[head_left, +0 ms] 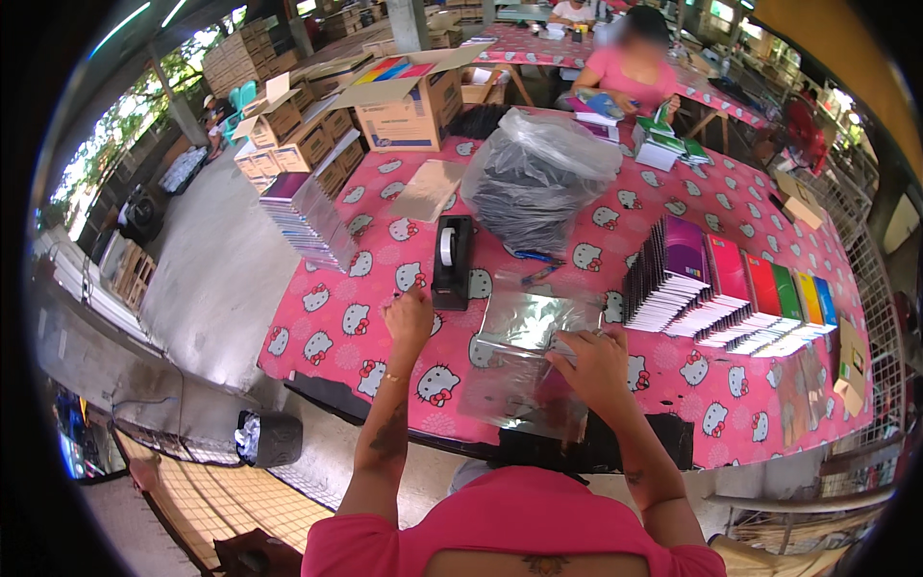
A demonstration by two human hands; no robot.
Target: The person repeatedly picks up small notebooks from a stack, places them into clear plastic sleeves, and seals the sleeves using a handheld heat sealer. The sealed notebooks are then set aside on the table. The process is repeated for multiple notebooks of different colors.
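Note:
My left hand (pixel 409 315) is beside the near left side of a black tape dispenser (pixel 452 264) with a pale tape roll in it. Its fingers are curled together, and anything between them is too small to make out. My right hand (pixel 592 363) lies on clear plastic sleeves (pixel 519 385), fingers stretched out over their shiny surface. Just beyond the sleeves lies a blue pen (pixel 540 258). To the right stand stepped stacks of spiral notebooks (pixel 685 252) with purple, pink, red, green, yellow and blue covers.
A large clear bag of black items (pixel 538 178) stands mid-table. Beyond it are a cardboard box (pixel 409 113) and a flat cardboard piece (pixel 428 188). A notebook stack (pixel 306 221) sits at the left edge. Across the pink patterned table (pixel 716 423), a person (pixel 636 77) handles booklets.

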